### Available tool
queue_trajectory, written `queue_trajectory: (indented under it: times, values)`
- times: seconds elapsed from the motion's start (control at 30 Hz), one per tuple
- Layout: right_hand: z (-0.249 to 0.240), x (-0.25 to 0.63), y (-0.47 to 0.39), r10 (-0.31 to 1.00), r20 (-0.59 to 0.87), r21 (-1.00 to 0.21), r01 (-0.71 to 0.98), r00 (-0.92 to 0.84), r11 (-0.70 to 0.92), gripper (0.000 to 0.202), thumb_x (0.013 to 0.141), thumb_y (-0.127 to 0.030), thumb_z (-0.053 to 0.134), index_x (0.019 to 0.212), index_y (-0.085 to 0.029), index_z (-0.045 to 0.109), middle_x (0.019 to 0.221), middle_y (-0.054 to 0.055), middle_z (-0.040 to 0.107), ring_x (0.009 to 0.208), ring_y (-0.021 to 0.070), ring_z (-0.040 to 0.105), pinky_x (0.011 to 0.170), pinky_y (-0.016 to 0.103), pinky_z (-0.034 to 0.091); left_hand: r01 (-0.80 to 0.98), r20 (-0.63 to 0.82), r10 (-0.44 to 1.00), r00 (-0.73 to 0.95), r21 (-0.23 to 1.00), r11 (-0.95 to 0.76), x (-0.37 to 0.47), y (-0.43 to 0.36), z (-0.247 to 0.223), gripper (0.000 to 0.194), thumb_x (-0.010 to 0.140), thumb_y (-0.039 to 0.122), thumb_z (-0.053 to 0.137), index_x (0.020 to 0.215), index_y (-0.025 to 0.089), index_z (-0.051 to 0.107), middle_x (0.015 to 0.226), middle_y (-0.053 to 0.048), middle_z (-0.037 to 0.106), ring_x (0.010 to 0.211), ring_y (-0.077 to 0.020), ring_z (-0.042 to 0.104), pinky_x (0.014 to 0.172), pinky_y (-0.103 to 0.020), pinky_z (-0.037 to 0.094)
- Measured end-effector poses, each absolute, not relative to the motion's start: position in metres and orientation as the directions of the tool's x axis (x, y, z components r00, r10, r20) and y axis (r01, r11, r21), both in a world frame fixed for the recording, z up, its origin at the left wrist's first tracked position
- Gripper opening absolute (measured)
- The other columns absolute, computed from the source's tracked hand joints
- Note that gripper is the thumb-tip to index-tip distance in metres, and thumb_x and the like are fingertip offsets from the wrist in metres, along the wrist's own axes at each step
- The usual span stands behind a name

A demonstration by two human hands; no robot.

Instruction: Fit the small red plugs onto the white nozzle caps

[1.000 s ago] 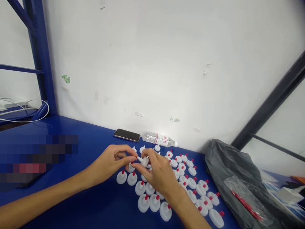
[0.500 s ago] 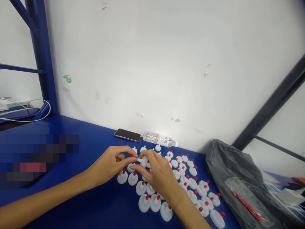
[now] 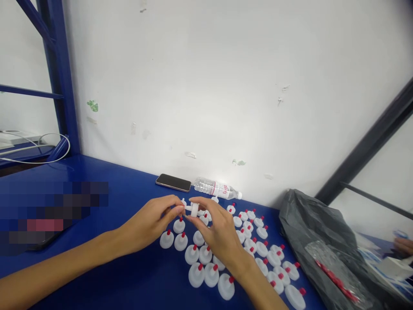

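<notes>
A white plastic nozzle cap (image 3: 195, 209) is held sideways above the table between both hands. My right hand (image 3: 217, 228) grips its round base between thumb and fingers. The thumb and forefinger of my left hand (image 3: 153, 219) pinch the thin spout, whose very end they hide. Below and around them, several white nozzle caps with red tips (image 3: 196, 274) stand on the blue table (image 3: 129, 275). A few others behind my fingers, such as a plain nozzle cap (image 3: 215, 199), show no red tip.
Near the wall lie a phone (image 3: 173, 182) and a clear water bottle (image 3: 217, 188). At the right are a dark plastic bag (image 3: 309, 232) and a clear bag with red pieces (image 3: 337, 277). Another person's hand (image 3: 405, 245) shows at the right edge. A blue frame post (image 3: 61, 77) rises at left.
Both hands have risen slightly with the nozzle cap, which has turned so its base faces right and its spout left. Another person's hand has appeared at the right edge.
</notes>
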State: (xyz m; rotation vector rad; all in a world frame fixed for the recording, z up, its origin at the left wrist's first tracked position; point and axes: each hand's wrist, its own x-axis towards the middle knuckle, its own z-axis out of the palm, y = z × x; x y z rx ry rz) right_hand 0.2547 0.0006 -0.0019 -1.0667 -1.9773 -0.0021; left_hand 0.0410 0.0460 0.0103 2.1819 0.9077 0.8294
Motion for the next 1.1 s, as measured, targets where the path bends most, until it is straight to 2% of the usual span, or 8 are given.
queue_trajectory:
  times: [0.07,0.17,0.3,0.47,0.7,0.97,1.1]
  values:
    - [0.0,0.253,-0.003,0.69,0.665,-0.373,0.673,-0.286,0.639,0.036,0.097,-0.025,0.069,0.131,-0.027,0.057,0.114,0.003,0.072,0.104,0.0194,0.069,0.092,0.034,0.058,0.402,0.358,0.71,0.606,0.633,-0.662,0.039,0.044,0.006,0.042,0.107,0.048,0.03,0.083,0.022,0.053,0.076,0.002,0.056,0.068,-0.0143,0.049,0.066,-0.028,0.041]
    - [-0.001,0.25,-0.006,0.676,0.652,-0.343,0.662,-0.343,0.667,0.034,0.099,-0.026,0.067,0.131,-0.024,0.056,0.121,0.005,0.071,0.114,0.0211,0.067,0.098,0.037,0.056,0.408,0.356,0.663,0.658,0.572,-0.712,0.035,0.044,0.001,0.041,0.108,0.044,0.024,0.079,0.023,0.044,0.073,0.004,0.051,0.065,-0.0144,0.044,0.065,-0.03,0.037]
    - [-0.004,0.25,-0.007,0.65,0.662,-0.289,0.673,-0.374,0.681,0.034,0.098,-0.028,0.069,0.129,-0.022,0.058,0.118,0.007,0.073,0.112,0.0227,0.068,0.096,0.038,0.057,0.356,0.298,0.64,0.708,0.632,-0.688,0.033,0.043,0.003,0.04,0.108,0.045,0.024,0.08,0.024,0.042,0.067,0.006,0.046,0.058,-0.0136,0.041,0.06,-0.029,0.035]
    - [-0.004,0.249,-0.005,0.642,0.684,-0.303,0.665,-0.348,0.683,0.033,0.096,-0.03,0.071,0.126,-0.02,0.06,0.116,0.008,0.074,0.11,0.0238,0.07,0.094,0.039,0.059,0.297,0.264,0.663,0.701,0.737,-0.607,0.035,0.039,0.009,0.043,0.107,0.049,0.025,0.077,0.024,0.042,0.06,0.007,0.042,0.052,-0.0124,0.04,0.054,-0.027,0.035]
    - [-0.005,0.248,-0.004,0.611,0.709,-0.299,0.636,-0.351,0.711,0.031,0.096,-0.024,0.071,0.125,-0.02,0.061,0.116,0.009,0.074,0.111,0.0235,0.069,0.094,0.038,0.059,0.315,0.25,0.669,0.7,0.733,-0.603,0.036,0.038,0.007,0.044,0.107,0.05,0.024,0.078,0.023,0.043,0.06,0.007,0.048,0.055,-0.0122,0.045,0.058,-0.027,0.037]
    - [-0.01,0.246,-0.005,0.554,0.749,-0.237,0.635,-0.362,0.736,0.031,0.098,-0.024,0.068,0.127,-0.016,0.061,0.113,0.011,0.074,0.11,0.0242,0.069,0.094,0.037,0.06,0.295,0.221,0.675,0.704,0.774,-0.56,0.036,0.038,0.007,0.048,0.108,0.052,0.024,0.076,0.023,0.045,0.057,0.008,0.046,0.051,-0.0111,0.044,0.055,-0.026,0.038]
    - [-0.008,0.244,-0.004,0.567,0.747,-0.237,0.659,-0.346,0.714,0.032,0.098,-0.027,0.068,0.127,-0.017,0.061,0.116,0.011,0.074,0.111,0.0243,0.068,0.095,0.037,0.059,0.289,0.279,0.664,0.693,0.737,-0.611,0.037,0.04,0.004,0.046,0.108,0.049,0.025,0.076,0.023,0.045,0.059,0.007,0.048,0.054,-0.0113,0.045,0.057,-0.026,0.038]
